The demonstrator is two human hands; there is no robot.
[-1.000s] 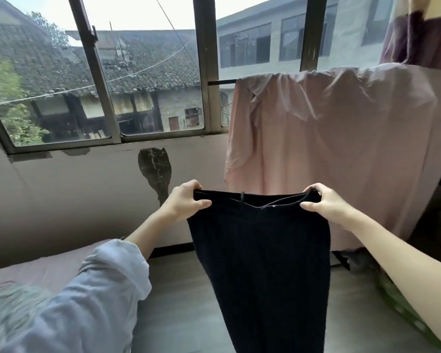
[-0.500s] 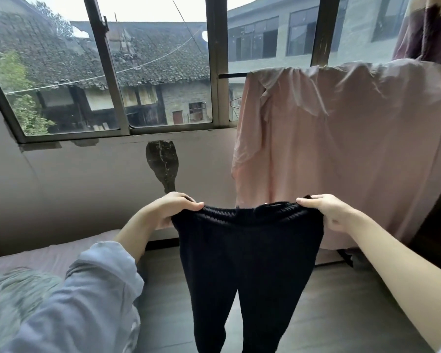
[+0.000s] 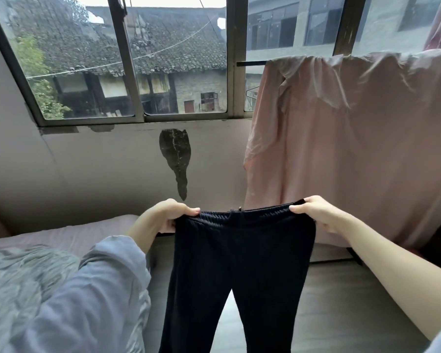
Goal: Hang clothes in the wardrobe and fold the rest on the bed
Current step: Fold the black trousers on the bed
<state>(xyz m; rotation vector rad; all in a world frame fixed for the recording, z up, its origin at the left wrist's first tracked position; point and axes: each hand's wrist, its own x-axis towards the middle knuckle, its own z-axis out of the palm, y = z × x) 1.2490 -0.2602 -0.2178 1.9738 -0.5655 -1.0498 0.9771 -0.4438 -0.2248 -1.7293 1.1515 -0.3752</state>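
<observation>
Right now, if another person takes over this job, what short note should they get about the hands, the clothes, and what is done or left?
Left hand: grips the left end of the waistband of the dark trousers.
Right hand: grips the right end of the same waistband.
The trousers hang open in the air in front of you, both legs down, above the floor. The bed is to the left. A pink cloth is draped over a rail by the window.
Done: trousers picked up and spread.
Left: fold or hang the trousers. No wardrobe is in view.
</observation>
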